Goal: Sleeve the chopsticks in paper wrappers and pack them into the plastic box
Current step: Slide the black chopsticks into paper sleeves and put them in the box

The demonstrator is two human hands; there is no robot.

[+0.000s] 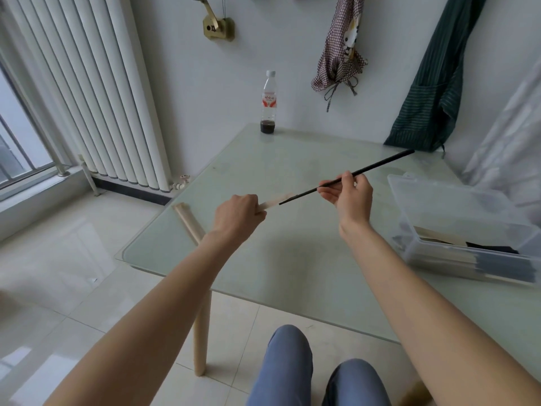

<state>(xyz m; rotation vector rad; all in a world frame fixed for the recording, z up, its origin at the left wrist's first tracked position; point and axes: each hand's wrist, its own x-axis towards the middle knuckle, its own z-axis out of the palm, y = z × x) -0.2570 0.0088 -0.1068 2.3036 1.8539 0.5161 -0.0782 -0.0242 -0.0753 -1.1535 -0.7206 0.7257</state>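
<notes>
1. Fingers [341,183] of right hand [349,194] pinched chopsticks [369,168] mid-length, above table [292,259].
2. Left hand [238,212] gripped wrapper [276,200]; tips sat at its mouth.
3. Sticks: stiff, light. Wrapper: flimsy; hold near mouth.
4. Box [404,206] lay right.

A frosted glass-topped desk [292,159] on pale wooden legs [202,332] stands against a plain white wall [181,83]. Glossy cream floor tiles [58,244] reflect daylight from a barred window [17,148] at left, beside a tall white column radiator [87,83]. A checked cloth [339,51] and a dark green striped garment [433,83] hang on the wall.
</notes>
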